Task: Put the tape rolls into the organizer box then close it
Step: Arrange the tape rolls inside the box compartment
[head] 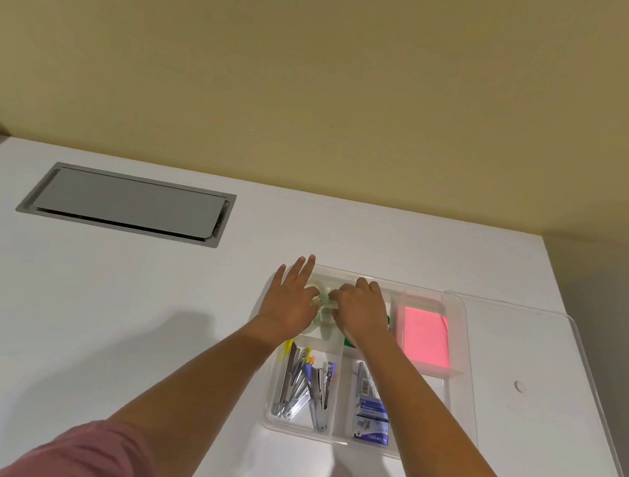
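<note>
A clear plastic organizer box lies open on the white desk, its clear lid flat on the desk to its right. Clear tape rolls sit in the box's far-left compartment, mostly hidden by my hands. My left hand rests over them with fingers spread, thumb against the rolls. My right hand comes in from the right with fingers curled onto the same rolls. I cannot tell how many rolls lie under the hands.
Staplers fill the near-left compartment, staple packs the near-middle one, pink sticky notes the far-right one. A grey cable hatch is set into the desk at the far left. The desk's right edge runs just beyond the lid.
</note>
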